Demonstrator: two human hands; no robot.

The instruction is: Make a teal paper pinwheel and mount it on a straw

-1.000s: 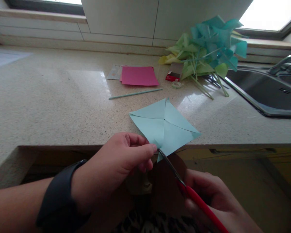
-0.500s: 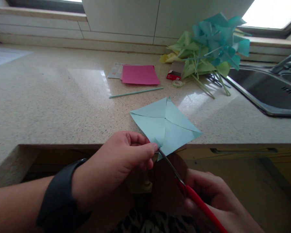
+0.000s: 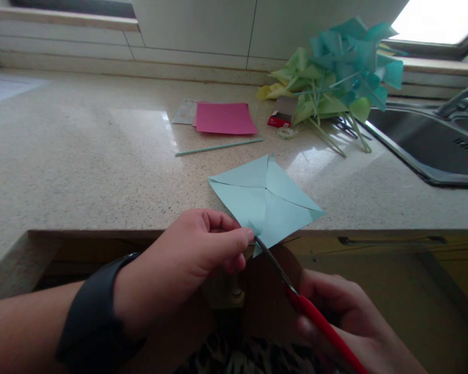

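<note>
Pinching pale-blue paper point(image 3: 272, 206) near frame centre with the left hand point(image 3: 200, 252), probably steadying it for the blades point(image 3: 273, 261); gripping red-handled scissors point(image 3: 312, 312) with the right hand point(image 3: 349, 306), lower right.

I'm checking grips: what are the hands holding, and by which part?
Left hand: pale blue paper, close to its near corner. Right hand: scissors, by the red handle.

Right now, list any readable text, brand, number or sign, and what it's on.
None readable.
Box: small white marks on the red face, too small to read.
Clear packet: faint marks, too blurred.
White sheet, far left: faint lines, illegible.
Scissors, blue paper: no text visible.
</note>
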